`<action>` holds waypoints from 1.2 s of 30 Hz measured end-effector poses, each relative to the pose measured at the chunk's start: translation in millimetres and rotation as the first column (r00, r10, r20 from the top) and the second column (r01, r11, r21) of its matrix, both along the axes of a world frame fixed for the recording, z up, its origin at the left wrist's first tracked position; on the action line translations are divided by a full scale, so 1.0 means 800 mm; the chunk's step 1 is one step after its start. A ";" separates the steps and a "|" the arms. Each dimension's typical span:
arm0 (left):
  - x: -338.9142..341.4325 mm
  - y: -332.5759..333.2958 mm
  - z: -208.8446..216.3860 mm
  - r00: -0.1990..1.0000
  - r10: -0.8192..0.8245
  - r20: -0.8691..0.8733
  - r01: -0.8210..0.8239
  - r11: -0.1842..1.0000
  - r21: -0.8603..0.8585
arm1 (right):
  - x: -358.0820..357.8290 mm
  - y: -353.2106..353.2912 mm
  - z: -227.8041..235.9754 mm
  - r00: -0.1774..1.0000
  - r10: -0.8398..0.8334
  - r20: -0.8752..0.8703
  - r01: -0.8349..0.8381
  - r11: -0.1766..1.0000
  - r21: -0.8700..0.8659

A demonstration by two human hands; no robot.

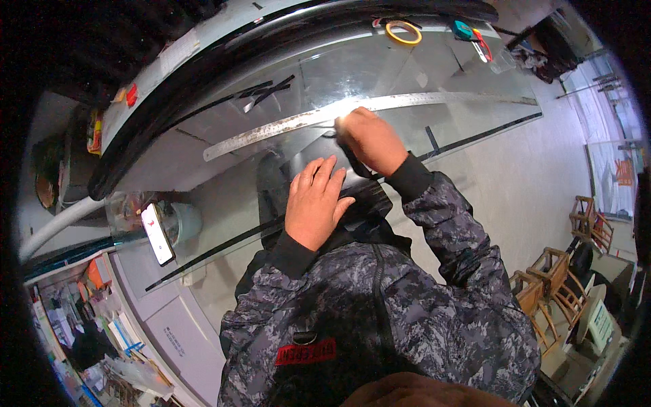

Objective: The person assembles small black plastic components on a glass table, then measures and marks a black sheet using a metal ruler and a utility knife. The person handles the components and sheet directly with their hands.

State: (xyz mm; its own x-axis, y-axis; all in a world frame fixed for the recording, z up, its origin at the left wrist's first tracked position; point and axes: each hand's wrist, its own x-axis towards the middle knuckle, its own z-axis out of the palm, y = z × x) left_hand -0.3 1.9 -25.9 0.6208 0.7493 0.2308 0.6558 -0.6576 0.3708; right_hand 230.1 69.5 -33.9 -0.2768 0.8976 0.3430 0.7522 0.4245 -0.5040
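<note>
My left hand [314, 203] lies with fingers stretched out on a dark, shiny sheet [306, 152] on the glass tabletop [468, 78]. Beside it, to the right and a little farther off, my right hand [373, 141] is closed. Something dark shows along its fingers and palm, but the hand hides what kind of thing it is. A long steel ruler [271, 130] crosses the glass just beyond both hands, and my right fingertips are at its near edge. Thin black strips [269, 95] lie beyond the ruler on the left.
Along the far edge runs a long black roll [203, 78]. A yellow tape roll [403, 32], a teal tape measure [463, 30] and a red-and-white cutter [482, 47] lie far right. A phone [158, 234] is at left, above a cluttered shelf [102, 332]. Wooden stools [546, 271] stand right.
</note>
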 end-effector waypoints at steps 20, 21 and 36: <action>0.007 0.042 -0.017 0.918 -0.313 0.242 0.344 0.934 -0.097 | 0.043 -0.119 0.009 0.925 -0.231 -0.303 0.205 0.972 -0.116; 0.008 0.041 -0.018 0.910 -0.333 0.246 0.360 0.930 -0.074 | 0.044 -0.117 0.008 0.936 -0.221 -0.273 0.202 0.975 -0.097; 0.005 0.002 -0.002 0.999 -0.003 -0.055 0.002 1.000 -0.016 | 0.051 -0.088 0.020 0.997 -0.058 -0.041 0.061 0.995 0.079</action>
